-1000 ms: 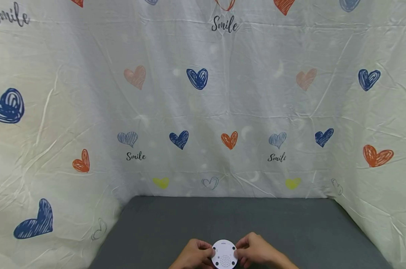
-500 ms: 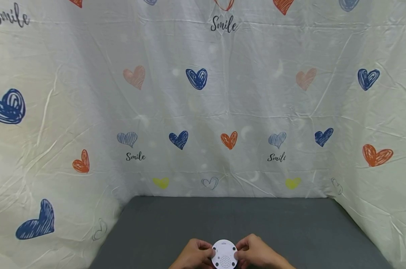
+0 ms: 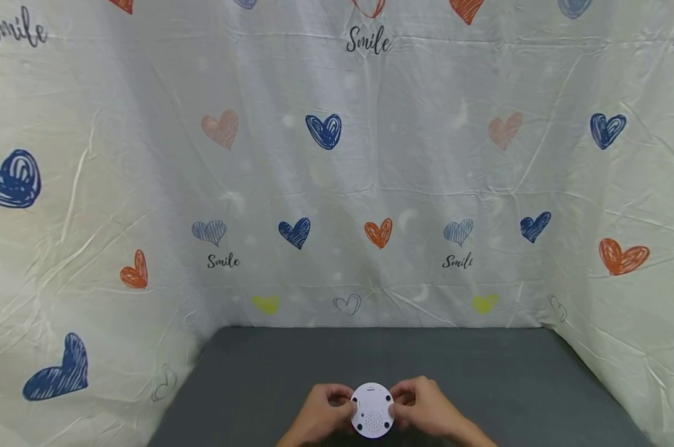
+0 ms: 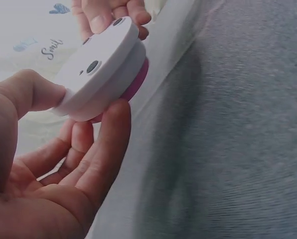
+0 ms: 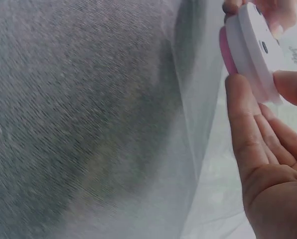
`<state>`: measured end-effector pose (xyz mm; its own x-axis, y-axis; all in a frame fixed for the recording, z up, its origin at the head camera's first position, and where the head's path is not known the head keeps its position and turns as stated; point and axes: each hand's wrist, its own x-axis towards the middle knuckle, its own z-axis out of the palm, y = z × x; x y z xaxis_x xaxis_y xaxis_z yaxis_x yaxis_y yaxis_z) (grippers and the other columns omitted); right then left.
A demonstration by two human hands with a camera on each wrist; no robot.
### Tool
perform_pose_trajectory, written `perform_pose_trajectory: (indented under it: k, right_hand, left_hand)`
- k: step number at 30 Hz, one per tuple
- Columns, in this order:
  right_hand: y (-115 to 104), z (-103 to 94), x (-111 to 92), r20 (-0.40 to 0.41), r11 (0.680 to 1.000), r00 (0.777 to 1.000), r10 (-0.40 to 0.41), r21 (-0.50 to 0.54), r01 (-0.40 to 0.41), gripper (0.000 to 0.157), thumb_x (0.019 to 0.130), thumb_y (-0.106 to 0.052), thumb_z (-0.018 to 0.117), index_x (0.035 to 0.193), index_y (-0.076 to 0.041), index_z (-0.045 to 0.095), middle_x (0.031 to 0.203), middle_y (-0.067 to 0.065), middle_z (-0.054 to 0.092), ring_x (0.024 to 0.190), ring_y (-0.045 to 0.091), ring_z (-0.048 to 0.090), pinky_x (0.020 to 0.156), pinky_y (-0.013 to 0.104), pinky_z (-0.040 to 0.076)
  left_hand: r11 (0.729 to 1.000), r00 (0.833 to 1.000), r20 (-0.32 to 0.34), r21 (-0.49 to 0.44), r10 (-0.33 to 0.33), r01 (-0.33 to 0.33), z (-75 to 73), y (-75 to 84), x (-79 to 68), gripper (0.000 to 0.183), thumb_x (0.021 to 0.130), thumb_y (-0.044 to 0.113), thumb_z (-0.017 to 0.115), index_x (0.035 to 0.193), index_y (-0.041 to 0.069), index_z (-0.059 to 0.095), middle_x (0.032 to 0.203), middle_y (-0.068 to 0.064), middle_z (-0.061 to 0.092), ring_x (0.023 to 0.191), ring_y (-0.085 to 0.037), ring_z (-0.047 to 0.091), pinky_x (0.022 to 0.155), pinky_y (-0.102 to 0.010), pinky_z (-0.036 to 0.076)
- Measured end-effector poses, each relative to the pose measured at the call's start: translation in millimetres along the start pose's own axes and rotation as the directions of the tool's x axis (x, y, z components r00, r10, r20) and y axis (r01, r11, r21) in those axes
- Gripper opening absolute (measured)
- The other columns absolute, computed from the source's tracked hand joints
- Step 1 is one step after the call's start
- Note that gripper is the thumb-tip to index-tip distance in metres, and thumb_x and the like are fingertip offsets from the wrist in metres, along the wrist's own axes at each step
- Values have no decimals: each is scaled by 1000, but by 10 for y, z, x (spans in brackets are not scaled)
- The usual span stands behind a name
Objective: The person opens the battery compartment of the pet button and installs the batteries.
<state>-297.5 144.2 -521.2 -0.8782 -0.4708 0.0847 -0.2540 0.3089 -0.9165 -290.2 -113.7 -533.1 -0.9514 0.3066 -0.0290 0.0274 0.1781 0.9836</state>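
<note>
Between both hands is a round white plastic device (image 3: 373,410), its flat face with dark round feet and a patch of small holes turned up toward the head camera. My left hand (image 3: 321,412) pinches its left edge, thumb on the flat face and fingers beneath. On the opposite edge my right hand (image 3: 424,408) pinches it the same way. The left wrist view shows the device (image 4: 101,67) side-on, with a pink layer (image 4: 137,82) on its underside. That pink layer (image 5: 227,50) also shows in the right wrist view, near the right index fingertip.
A dark grey tabletop (image 3: 292,354) lies below the hands. White cloth (image 3: 415,155) printed with hearts and "Smile" lettering hangs behind it and along both sides.
Both hands have moved the white device slightly up in the head view, away from the body. The grip on each side stays the same.
</note>
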Motion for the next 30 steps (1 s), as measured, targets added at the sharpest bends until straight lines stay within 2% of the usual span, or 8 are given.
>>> perform_pose_trajectory:
  k: [4, 7, 12, 17, 21, 24, 27, 30]
  right_hand:
    - [-63, -44, 23, -38, 999, 998, -43, -5, 43, 20, 86, -10, 75, 104, -3, 73, 86, 7, 75, 71, 16, 72, 59, 29, 59]
    - [-97, -83, 37, -74, 994, 994, -86, -70, 80, 20, 87, -13, 76, 105, -6, 73, 89, 3, 75, 75, 13, 72, 63, 26, 59]
    - [-177, -120, 41, -130, 975, 978, -162, -171, 139, 17, 89, -18, 75, 105, -14, 71, 92, -2, 74, 80, 8, 72, 68, 23, 58]
    - [-229, -128, 40, -167, 951, 951, -261, -216, 223, 18, 90, -16, 75, 107, -18, 68, 94, -3, 74, 81, 7, 72, 68, 23, 59]
    - [-232, -134, 48, -185, 910, 913, -365, -277, 308, 21, 90, -12, 74, 108, -21, 67, 95, -6, 73, 80, 5, 71, 68, 24, 58]
    - [-232, -133, 44, -195, 858, 864, -463, -343, 382, 27, 87, -5, 75, 108, -20, 66, 96, -7, 71, 81, 4, 70, 67, 24, 58]
    - [-220, -130, 33, -198, 800, 812, -549, -406, 442, 34, 83, 1, 77, 108, -18, 65, 98, -7, 69, 82, 4, 69, 67, 25, 59]
    - [-186, -122, 26, -192, 747, 769, -610, -464, 476, 37, 80, 4, 78, 107, -17, 64, 98, -8, 67, 82, 3, 68, 67, 24, 58]
  left_hand:
    - [987, 989, -58, 85, 140, -135, -5, 89, 30, 21, 83, 8, 71, 102, -1, 71, 86, -6, 68, 68, -11, 67, 58, -30, 58]
    - [969, 971, -86, 132, 222, -210, -5, 146, 46, 19, 83, 7, 73, 101, 2, 71, 87, -6, 67, 66, -8, 67, 57, -23, 55]
    - [921, 928, -110, 209, 356, -329, -14, 221, 69, 20, 83, 6, 76, 101, 9, 69, 89, -5, 70, 72, -10, 71, 63, -22, 57]
    - [880, 885, -107, 213, 454, -425, -18, 271, 83, 27, 83, 3, 77, 106, 14, 67, 97, -6, 70, 87, -15, 73, 70, -24, 59]
    - [825, 836, -93, 247, 542, -508, -16, 301, 84, 33, 82, -1, 77, 108, 15, 66, 101, -4, 68, 92, -16, 73, 72, -26, 60]
    - [795, 811, -95, 289, 578, -533, -10, 324, 84, 37, 80, -5, 76, 107, 18, 66, 101, 0, 66, 94, -16, 73, 73, -26, 60]
    - [796, 809, -100, 286, 579, -534, 0, 343, 77, 42, 78, -10, 75, 106, 20, 66, 102, 3, 64, 96, -18, 72, 76, -27, 59]
    - [785, 798, -92, 277, 595, -553, 10, 340, 78, 43, 78, -13, 74, 105, 20, 66, 103, 3, 63, 98, -20, 71, 78, -28, 59]
